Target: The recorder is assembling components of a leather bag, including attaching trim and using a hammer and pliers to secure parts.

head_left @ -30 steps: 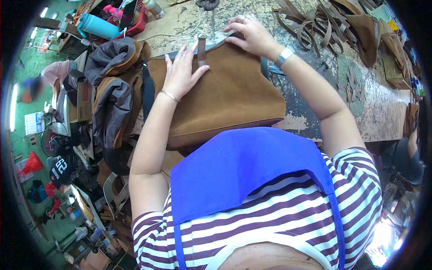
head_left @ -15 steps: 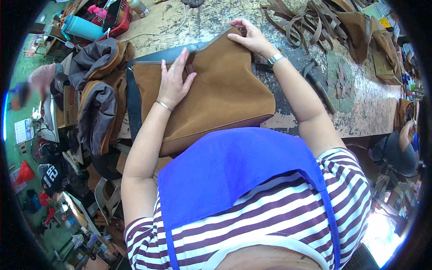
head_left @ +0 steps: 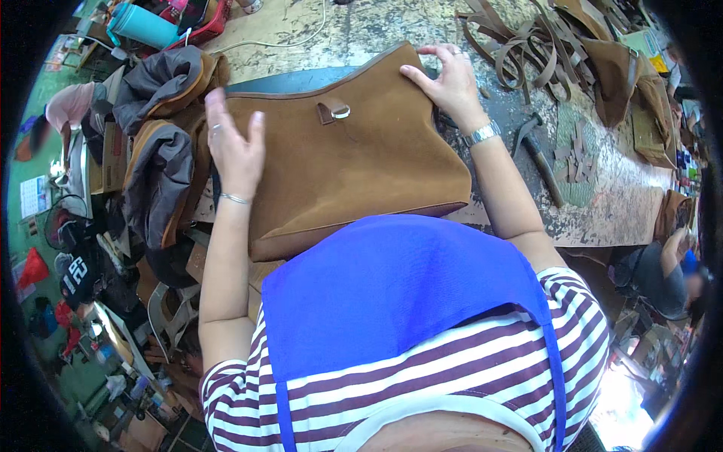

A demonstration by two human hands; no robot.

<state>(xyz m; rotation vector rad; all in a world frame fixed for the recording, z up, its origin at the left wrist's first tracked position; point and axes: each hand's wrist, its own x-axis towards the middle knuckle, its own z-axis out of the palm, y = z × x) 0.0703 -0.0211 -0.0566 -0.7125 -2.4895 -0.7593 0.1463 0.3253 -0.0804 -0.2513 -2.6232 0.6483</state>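
A brown suede-look bag (head_left: 369,162) lies before me on a dark board (head_left: 290,81), its dark-trimmed mouth facing away. On its front, a small tab (head_left: 327,111) carries a metal ring or clasp. My right hand (head_left: 456,83) grips the far right corner, thumb on the front face and fingers at the edge. My left hand (head_left: 237,154), slightly blurred, is at the bag's left side with fingers and thumb apart, holding nothing. I cannot tell whether it touches the bag.
Grey-lined brown bags (head_left: 158,169) are piled at left, below a turquoise bottle (head_left: 141,25). A hammer (head_left: 541,158) and small strips (head_left: 578,154) lie at right on the worn table (head_left: 610,200). Brown straps (head_left: 531,53) and more brown bags (head_left: 614,79) sit at the far right.
My left hand has moved left from the bag's front, uncovering the tab and clasp. The bag's mouth edge lies straighter. My right hand stays at the far right corner.
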